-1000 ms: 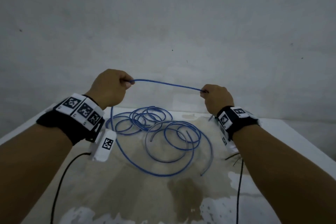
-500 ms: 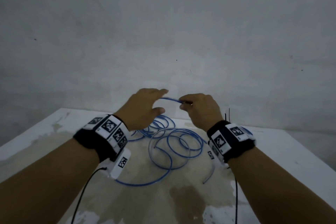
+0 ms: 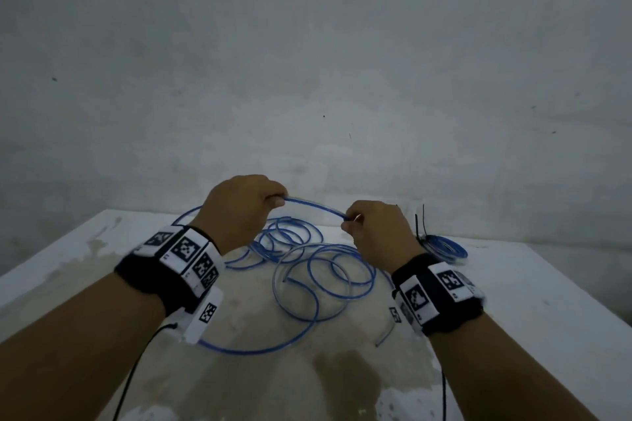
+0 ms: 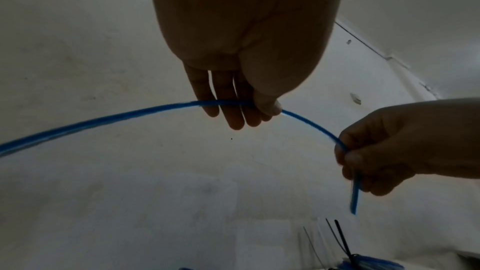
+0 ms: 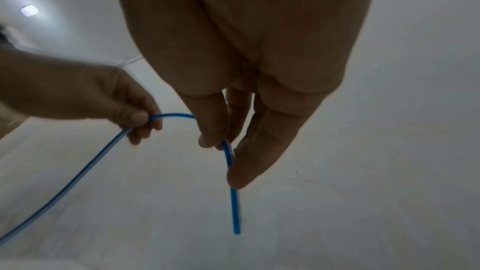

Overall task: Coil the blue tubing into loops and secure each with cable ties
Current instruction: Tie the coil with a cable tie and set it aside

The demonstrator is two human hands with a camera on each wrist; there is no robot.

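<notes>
Loose blue tubing [image 3: 318, 270] lies in several tangled loops on the white table [image 3: 533, 284]. Both hands are raised above it, and a short arc of the tubing [image 3: 314, 206] spans between them. My left hand [image 3: 246, 212] pinches the tube between thumb and fingers [image 4: 265, 108]. My right hand [image 3: 376, 229] pinches the tube near its free end, which sticks out below the thumb [image 5: 235, 213]. A finished blue coil [image 3: 444, 248] with black cable ties [image 3: 420, 225] lies at the back right of the table.
A grey wall [image 3: 307, 79] stands close behind the table. The table top has stained, worn patches [image 3: 342, 369] near me. Black wrist-camera cords [image 3: 136, 369] hang from both forearms over the table's front.
The hands came together from wide apart, the left let go briefly, and now it pinches the tube again a short way from the right hand. The view has tilted down slightly.
</notes>
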